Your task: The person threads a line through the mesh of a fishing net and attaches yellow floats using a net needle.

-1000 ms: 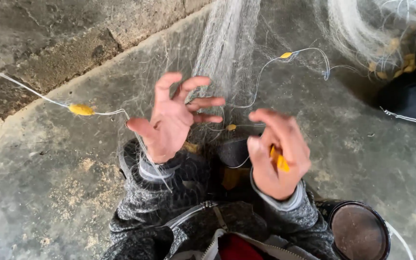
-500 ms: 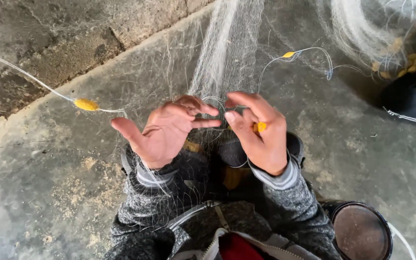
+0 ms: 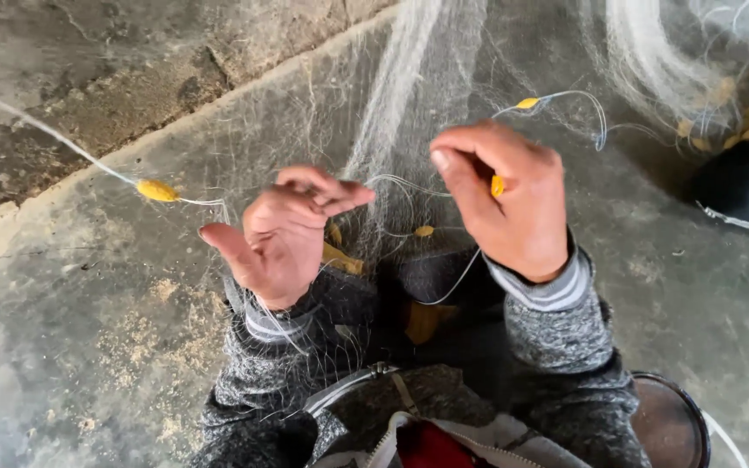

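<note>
Fishing net [image 3: 409, 95] hung between both hands: the left hand [image 3: 283, 234] pinched its fine mesh, the right hand [image 3: 509, 199] pinched a yellow float [image 3: 498, 185] above the concrete floor [image 3: 62, 347].

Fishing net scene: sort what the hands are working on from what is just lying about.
In hand:
- left hand, fingers hooked in the fishing net
- right hand, pinching a yellow float
- white float line running between the hands

Lying about:
- yellow float on the cord at left
- bunched net pile, top right
- round dark container, bottom right
- concrete floor
</note>
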